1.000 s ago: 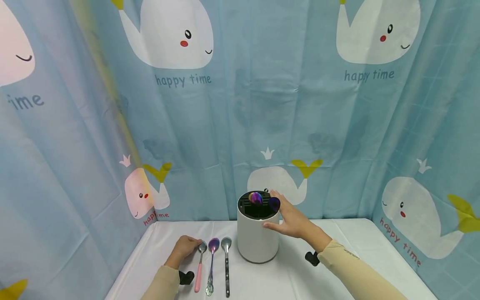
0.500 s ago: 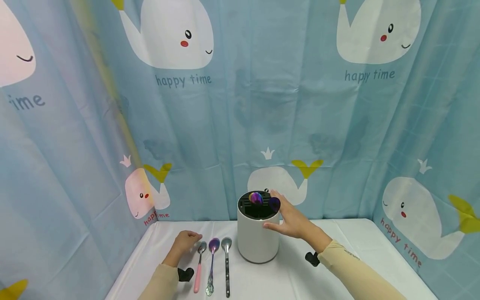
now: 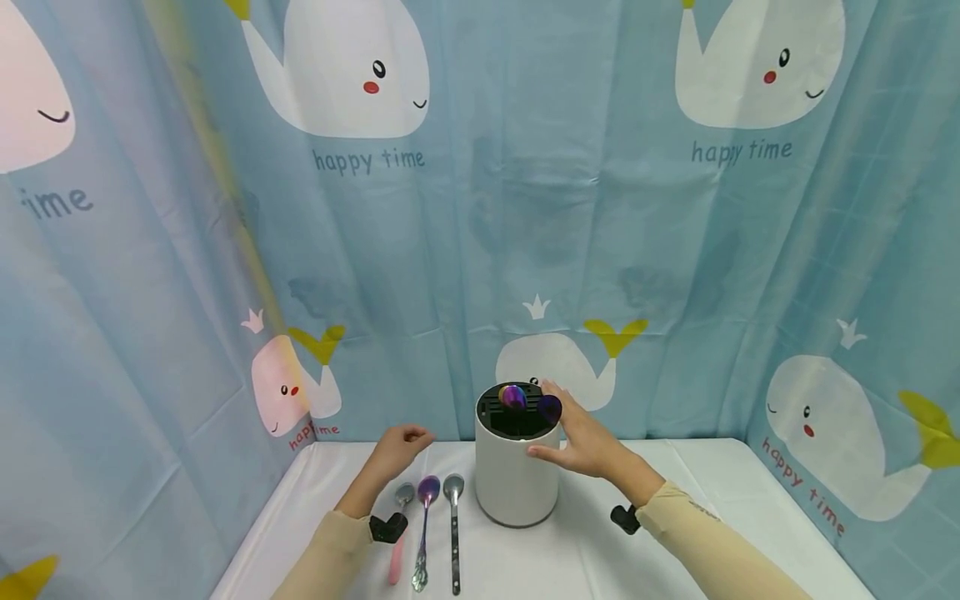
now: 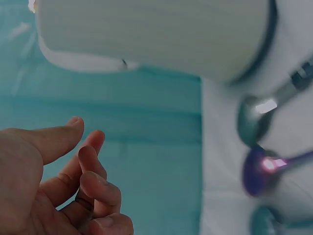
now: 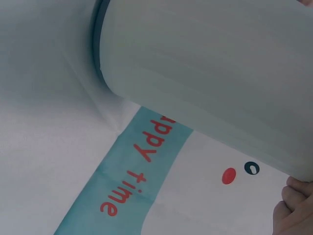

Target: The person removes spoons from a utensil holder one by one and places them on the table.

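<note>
A white cylindrical utensil holder [image 3: 517, 482] with a slotted black top stands upright on the table. My right hand [image 3: 588, 440] holds its right side near the rim, thumb in front and fingers round the back. From the slots rises an iridescent purple spoon bowl [image 3: 513, 397], with a dark purple rounded shape [image 3: 549, 407] beside it. Left of the holder, my left hand [image 3: 401, 452] hovers with nothing in it, fingers loosely bent. Three spoons lie side by side: a pink-handled one [image 3: 404, 493], partly behind the left wrist, a purple one [image 3: 428, 490] and a dark-handled one [image 3: 453, 487].
A white cloth covers the table [image 3: 600, 550]. Blue curtains [image 3: 525, 250] with whale prints enclose the back and both sides. Each wrist carries a black camera mount, such as the left one [image 3: 387, 528].
My left hand has lifted off the pink-handled spoon's bowl and moved up and right toward the holder, empty. The right hand and the holder have stayed in place.
</note>
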`<state>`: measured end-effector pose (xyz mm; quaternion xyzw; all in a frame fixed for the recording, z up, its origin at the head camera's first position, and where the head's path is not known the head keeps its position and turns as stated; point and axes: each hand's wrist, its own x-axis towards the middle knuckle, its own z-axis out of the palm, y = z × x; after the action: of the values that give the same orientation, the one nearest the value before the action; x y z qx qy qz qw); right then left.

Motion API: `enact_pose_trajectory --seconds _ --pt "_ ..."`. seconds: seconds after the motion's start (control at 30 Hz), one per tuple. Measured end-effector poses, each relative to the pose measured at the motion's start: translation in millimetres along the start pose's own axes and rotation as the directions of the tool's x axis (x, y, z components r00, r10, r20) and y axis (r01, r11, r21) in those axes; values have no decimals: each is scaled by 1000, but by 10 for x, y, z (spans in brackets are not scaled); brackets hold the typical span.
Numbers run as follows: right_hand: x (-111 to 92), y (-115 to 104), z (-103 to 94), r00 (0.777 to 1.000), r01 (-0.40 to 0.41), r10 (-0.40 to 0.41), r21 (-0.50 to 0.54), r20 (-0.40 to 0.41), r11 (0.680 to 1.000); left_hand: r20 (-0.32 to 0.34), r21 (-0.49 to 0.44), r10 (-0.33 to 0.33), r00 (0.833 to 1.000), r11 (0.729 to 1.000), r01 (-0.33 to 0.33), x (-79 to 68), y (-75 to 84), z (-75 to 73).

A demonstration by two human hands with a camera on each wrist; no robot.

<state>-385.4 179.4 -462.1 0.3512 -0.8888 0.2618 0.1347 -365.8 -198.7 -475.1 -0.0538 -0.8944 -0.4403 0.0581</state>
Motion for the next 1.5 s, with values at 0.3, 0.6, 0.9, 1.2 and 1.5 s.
enact_pose_trajectory --seconds 0.3,0.6,0.9,1.2,1.5 --pt "-6 3 17 1000 -7 8 -9 4 1000 17 4 121 993 993 -121 28 449 -49" --pt "0 10 12 1000 -15 15 2 11 1000 41 -58 207 977 977 -205 43 771 23" --pt "2 9 9 1000 0 0 13 7 1000 76 -123 272 959 957 -262 74 1050 160" --pt "-12 7 15 1000 0 -1 18 7 1000 103 -143 334 937 937 -318 97 1279 353" --pt "-9 29 25 1000 1 -1 2 10 1000 125 -174 394 911 912 -370 178 1362 570"
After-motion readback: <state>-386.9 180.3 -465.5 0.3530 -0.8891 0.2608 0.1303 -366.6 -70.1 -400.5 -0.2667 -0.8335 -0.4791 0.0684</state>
